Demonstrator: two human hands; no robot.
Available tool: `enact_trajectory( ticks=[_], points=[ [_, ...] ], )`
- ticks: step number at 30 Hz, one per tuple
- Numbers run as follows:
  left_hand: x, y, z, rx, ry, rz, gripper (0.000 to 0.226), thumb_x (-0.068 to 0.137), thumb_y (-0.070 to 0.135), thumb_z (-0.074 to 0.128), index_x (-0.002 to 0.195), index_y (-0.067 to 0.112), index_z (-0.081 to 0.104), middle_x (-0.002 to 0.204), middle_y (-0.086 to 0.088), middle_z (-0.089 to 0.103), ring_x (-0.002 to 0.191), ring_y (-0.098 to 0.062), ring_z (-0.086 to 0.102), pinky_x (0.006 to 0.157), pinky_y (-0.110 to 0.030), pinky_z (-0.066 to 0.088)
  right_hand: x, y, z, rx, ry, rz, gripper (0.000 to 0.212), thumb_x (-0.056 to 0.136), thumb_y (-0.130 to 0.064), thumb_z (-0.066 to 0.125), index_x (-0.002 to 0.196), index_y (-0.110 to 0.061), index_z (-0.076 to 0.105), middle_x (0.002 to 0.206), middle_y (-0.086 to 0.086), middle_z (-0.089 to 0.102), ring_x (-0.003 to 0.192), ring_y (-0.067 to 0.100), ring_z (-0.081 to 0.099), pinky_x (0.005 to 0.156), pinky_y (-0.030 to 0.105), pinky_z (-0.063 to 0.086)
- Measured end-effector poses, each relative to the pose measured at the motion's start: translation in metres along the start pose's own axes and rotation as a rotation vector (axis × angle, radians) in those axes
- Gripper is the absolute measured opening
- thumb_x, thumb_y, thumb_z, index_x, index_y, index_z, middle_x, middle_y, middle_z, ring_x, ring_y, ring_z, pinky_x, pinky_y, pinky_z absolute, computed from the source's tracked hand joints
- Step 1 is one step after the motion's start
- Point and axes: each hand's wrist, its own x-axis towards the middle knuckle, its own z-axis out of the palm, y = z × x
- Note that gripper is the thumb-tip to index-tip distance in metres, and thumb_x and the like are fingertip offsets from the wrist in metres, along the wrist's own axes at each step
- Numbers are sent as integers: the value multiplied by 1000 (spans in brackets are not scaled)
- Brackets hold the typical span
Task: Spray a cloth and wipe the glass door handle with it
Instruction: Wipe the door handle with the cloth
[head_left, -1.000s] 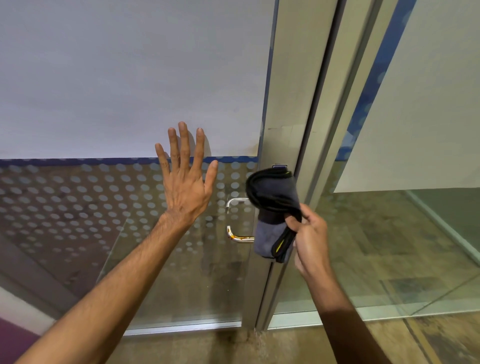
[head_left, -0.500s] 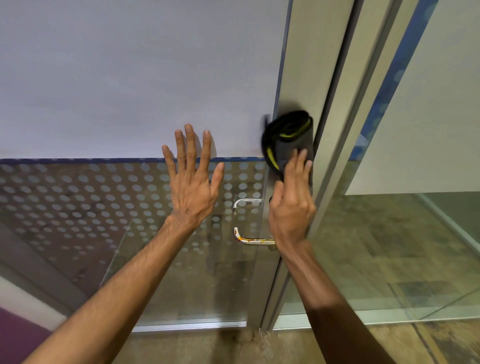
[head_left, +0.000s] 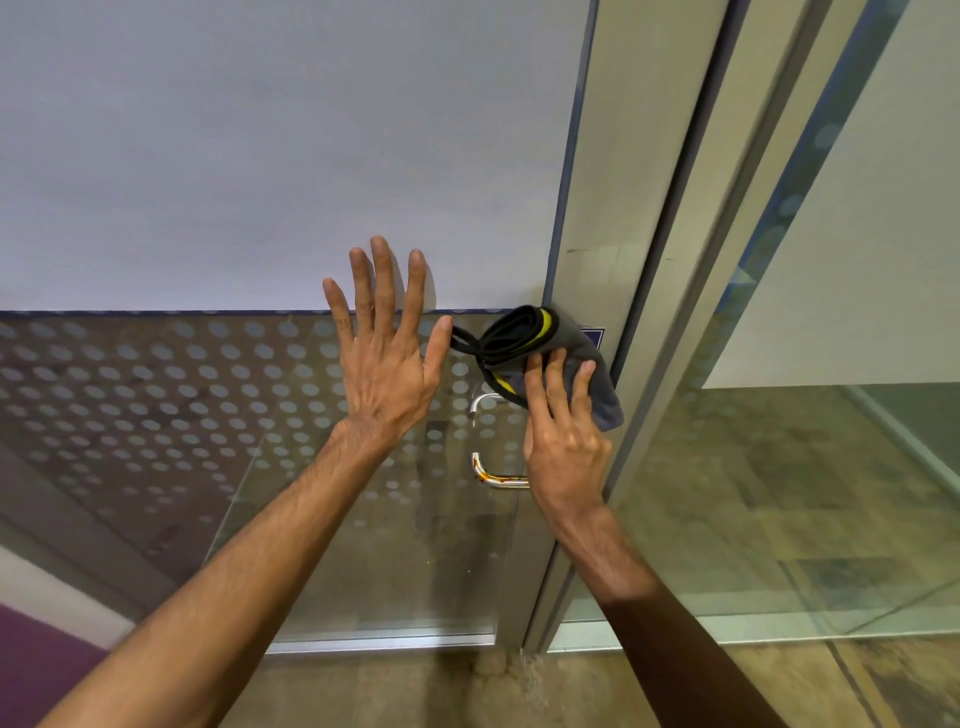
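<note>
A folded grey cloth (head_left: 540, 343) with black and yellow edging is pressed against the door's metal stile by my right hand (head_left: 563, 436), just above the handle. The chrome door handle (head_left: 491, 475) is a bent bar with an orange-brown stain on its lower leg; its right part is hidden behind my right hand. My left hand (head_left: 387, 358) lies flat on the glass door (head_left: 156, 389), fingers spread, left of the handle and holding nothing. No spray bottle is in view.
The door's upper glass is frosted white, its lower part dotted. A metal frame (head_left: 670, 322) stands right of the stile, with a fixed glass panel (head_left: 831, 467) beyond it. Brown stone floor lies below.
My right hand has brought the cloth down the stile from its higher spot half a second ago to just above the handle. My left hand has stayed flat on the glass.
</note>
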Motion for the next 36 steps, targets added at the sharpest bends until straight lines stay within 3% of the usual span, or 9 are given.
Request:
enact_trajectory(
  ticks=[8,11,13,16,22,27,31,33,36],
  points=[
    [3,6,-2,-23,37,21,71,109,47,35,160,21,-5,166,-28,13,154,-27,-14,124,-62,-4,-20,-3,-5,-107,-369,-78,53,88,-2,48,139,-5,61,141,18,62,124,48,61,66,46,62],
    [2,9,-6,-23,17,20,69,109,48,34,160,20,-2,167,-29,14,154,-31,-7,124,-63,-2,-22,-5,-11,-141,-449,-88,58,77,0,71,134,-3,64,139,21,63,120,52,62,63,47,62],
    [1,10,-8,-18,4,15,68,109,49,31,160,20,-1,167,-29,14,154,-32,-5,124,-63,0,-20,-7,-19,-106,-499,-103,67,84,-3,72,147,-5,50,155,20,47,135,52,49,75,50,61],
    [0,11,-11,-10,-14,7,68,109,50,30,161,19,-1,168,-27,13,154,-31,-6,125,-63,0,-17,-5,-31,-42,-590,-104,62,102,-5,42,160,-12,22,170,11,18,151,43,27,91,50,54],
    [-7,10,-15,3,-19,-1,70,108,52,33,161,21,-2,168,-26,13,154,-30,-7,124,-64,1,-21,9,-62,497,-253,241,47,92,-13,58,139,-21,60,130,9,71,107,37,69,86,43,54],
    [-16,8,-17,17,-12,-1,66,109,52,30,160,22,0,169,-24,12,155,-30,-8,124,-65,2,-29,39,-69,1189,-172,633,27,93,3,61,104,-18,71,105,8,78,95,18,70,89,36,51],
    [-13,3,-18,11,13,-4,65,109,52,27,160,22,1,169,-22,9,153,-19,-24,124,-63,-2,-44,62,-80,1680,-19,964,27,94,6,62,118,-7,63,116,15,73,102,23,71,92,36,58],
    [-10,2,-19,3,27,-8,65,109,52,29,160,22,1,167,-27,15,153,-17,-25,124,-61,-4,-54,76,-79,1758,39,1073,41,90,9,63,130,-1,58,119,15,72,99,19,75,78,27,62],
    [-7,0,-20,9,42,-7,66,109,50,34,160,22,2,167,-28,17,154,-20,-21,124,-60,-5,-71,91,-69,1783,61,1184,58,88,17,59,142,1,51,131,20,66,115,25,70,85,30,63]
  ],
)
